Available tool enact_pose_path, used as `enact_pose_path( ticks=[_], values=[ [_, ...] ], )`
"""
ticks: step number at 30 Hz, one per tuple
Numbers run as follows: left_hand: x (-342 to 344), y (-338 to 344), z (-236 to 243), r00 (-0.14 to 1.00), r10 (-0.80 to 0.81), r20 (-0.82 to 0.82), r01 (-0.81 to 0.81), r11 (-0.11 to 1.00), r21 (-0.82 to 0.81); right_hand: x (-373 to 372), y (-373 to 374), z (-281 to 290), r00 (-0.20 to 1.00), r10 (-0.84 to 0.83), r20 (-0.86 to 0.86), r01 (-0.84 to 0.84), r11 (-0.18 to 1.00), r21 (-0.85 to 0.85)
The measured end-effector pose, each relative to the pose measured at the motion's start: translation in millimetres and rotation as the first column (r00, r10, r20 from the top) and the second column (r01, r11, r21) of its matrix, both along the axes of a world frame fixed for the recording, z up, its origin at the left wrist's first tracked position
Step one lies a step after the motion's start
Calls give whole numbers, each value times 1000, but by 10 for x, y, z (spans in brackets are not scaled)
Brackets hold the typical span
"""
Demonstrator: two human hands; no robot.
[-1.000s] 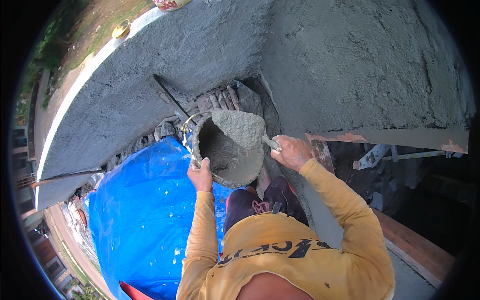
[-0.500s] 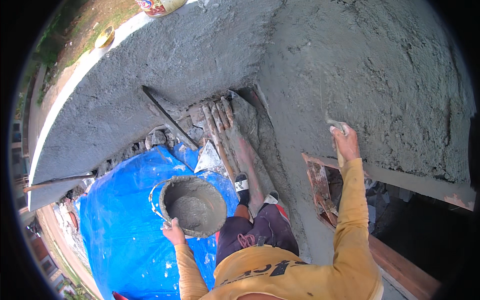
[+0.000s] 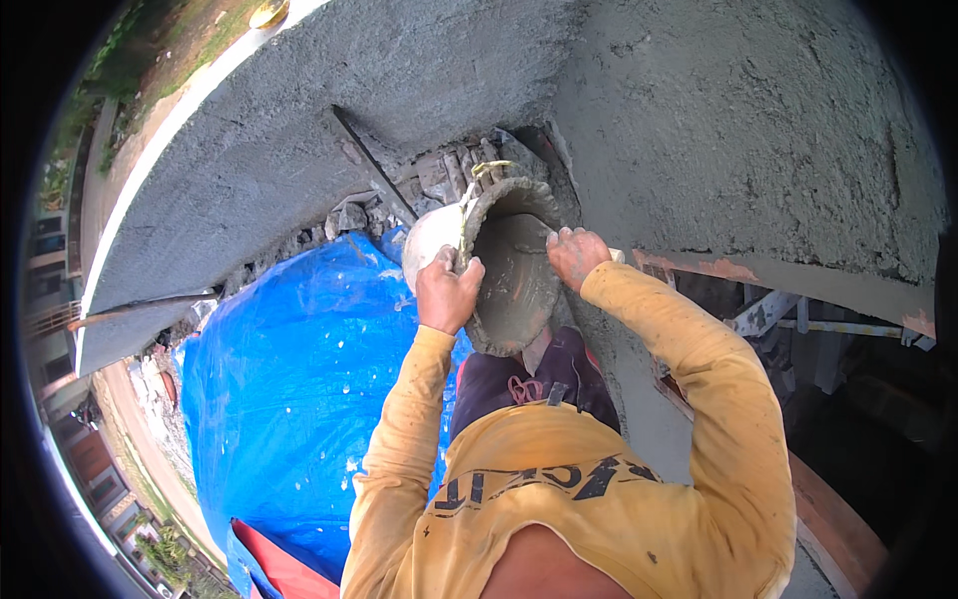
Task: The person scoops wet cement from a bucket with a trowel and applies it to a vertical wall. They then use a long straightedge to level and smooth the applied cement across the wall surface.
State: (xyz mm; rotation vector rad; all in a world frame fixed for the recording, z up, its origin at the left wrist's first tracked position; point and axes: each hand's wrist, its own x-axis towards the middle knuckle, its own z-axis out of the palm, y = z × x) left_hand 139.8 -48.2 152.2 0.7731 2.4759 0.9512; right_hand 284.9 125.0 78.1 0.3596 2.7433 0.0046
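A white bucket [image 3: 426,243], coated with wet grey mortar inside and along its rim, is tilted so that its mouth faces me. My left hand [image 3: 447,292] grips its near left rim, with the thumb toward the inside. At the opposite side of the mouth, my right hand [image 3: 577,257] is closed around a trowel, whose pale handle end [image 3: 618,257] sticks out past the fist. The trowel's blade reaches into the bucket and is hard to tell from the mortar. A yellowish bucket handle [image 3: 491,168] stands out at the far rim.
Rough grey plastered walls [image 3: 699,130] meet ahead in a corner. A blue tarp [image 3: 289,379] covers the ground at left. A dark bar [image 3: 374,165] leans on the left wall near rubble [image 3: 349,218]. An opening [image 3: 858,399] with boards lies at right.
My right hand has come from the right wall to the bucket with the trowel. My left hand has raised and tipped the bucket, moving it right in front of me.
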Motion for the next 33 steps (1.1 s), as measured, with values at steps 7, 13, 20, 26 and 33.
enact_pose_path(
  ticks=[7,13,20,26,33],
  values=[
    [9,4,-113,962,32,270,-130,927,353,493,-272,423,908,-347,233,414,675,-610],
    [46,-25,-330,825,193,531,-460,776,433,625,-210,380,874,-476,103,461,742,-487],
    [110,-737,-941,676,532,510,-700,680,219,487,-196,289,887,-459,-49,343,727,-595],
    [262,-1343,-1056,619,711,332,-785,575,231,430,-69,-530,791,-506,344,355,-78,-932],
    [439,-1809,-1018,639,718,275,-763,637,108,1387,1300,-83,276,-961,-29,642,207,-738]
  ],
)
